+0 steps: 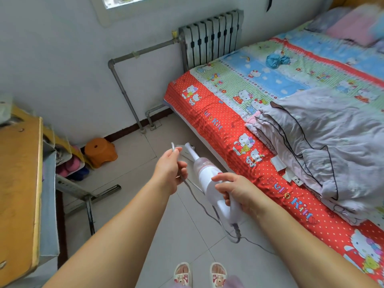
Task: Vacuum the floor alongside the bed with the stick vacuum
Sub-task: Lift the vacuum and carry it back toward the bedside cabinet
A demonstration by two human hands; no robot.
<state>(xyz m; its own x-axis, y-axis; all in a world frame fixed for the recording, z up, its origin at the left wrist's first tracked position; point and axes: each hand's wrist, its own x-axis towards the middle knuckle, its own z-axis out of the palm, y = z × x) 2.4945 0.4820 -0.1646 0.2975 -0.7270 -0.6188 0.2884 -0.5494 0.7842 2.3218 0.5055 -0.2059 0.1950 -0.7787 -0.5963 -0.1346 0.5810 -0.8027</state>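
A white stick vacuum (204, 173) with a clear pinkish dust cup points down toward the tiled floor (145, 215) beside the bed (228, 125). My right hand (234, 190) grips its handle. My left hand (171, 167) is raised to the left of the vacuum and pinches a loop of its grey power cord (209, 213). The cord trails from the handle's end across the floor to the right. The vacuum's floor head (188, 150) lies close to the bed's edge.
The bed, with a red patterned sheet and a grey quilt (324, 142), fills the right. A radiator (212, 38) and pipes stand at the far wall. An orange stool (100, 151) and a shoe rack (70, 163) are at left beside a wooden desk (18, 183). My slippered feet (199, 274) are below.
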